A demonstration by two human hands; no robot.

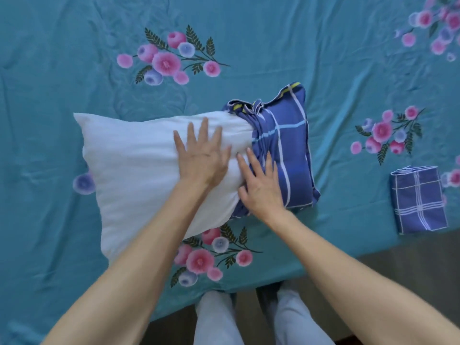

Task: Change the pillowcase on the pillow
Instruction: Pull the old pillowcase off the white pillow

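The white pillow [139, 170] lies on the teal flowered sheet [273, 41], mostly bare and creased. The blue checked pillowcase [286, 135] is bunched over its right end only. My left hand [202, 158] presses flat on the pillow, fingers spread. My right hand [261, 188] rests at the bunched edge, fingers straight. A folded checked pillowcase [419, 200] lies well apart, right.

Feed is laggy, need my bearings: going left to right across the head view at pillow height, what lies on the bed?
White pillow → left hand → right hand → bunched blue plaid pillowcase → folded blue plaid pillowcase.
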